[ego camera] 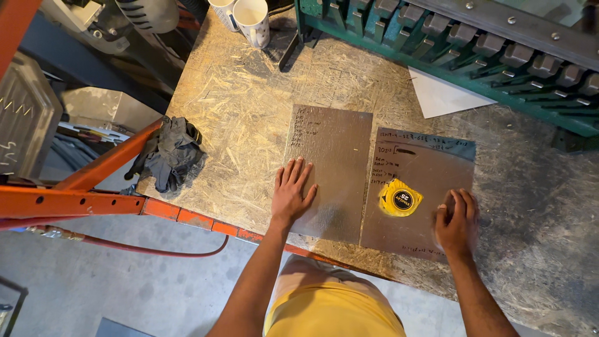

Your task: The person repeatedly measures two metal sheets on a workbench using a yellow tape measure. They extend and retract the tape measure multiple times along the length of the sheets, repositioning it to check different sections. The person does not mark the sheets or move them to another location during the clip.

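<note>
Two flat grey metal sheets side by side on a chipboard workbench (249,118), edges almost touching. Left hand (291,193) spread open, palm down, fingers splayed, resting on the near left edge of the left metal sheet (334,162), partly over the bare board beside it. Right hand (457,221) blurred, fingers curled loosely, pressed on the near right part of the right metal sheet (424,187); gripping nothing that can be made out, though the blur hides the fingertips. Handwritten notes on the far part of both sheets, beyond the fingertips.

Between the hands, closer to the right one: a yellow tape measure (400,198), lying flat on the right sheet, just beside the right hand but not touching it.

Beyond the right hand, well apart: a white triangular offcut (446,95) on the board, its far edge against the base of a green metal machine (449,37) with a row of grey blocks along the front. Beyond the left hand, at the far edge of the bench: two white mugs (246,17), close together.

To the left of the left hand, well apart: a crumpled pair of dark gloves (170,153) at the bench corner, draped over an orange steel frame (75,200). Under that frame, a thin red hose (150,248) looping over the concrete floor (125,287). Nearest the body: yellow shirt (337,312) below the bench edge, between the two forearms.
</note>
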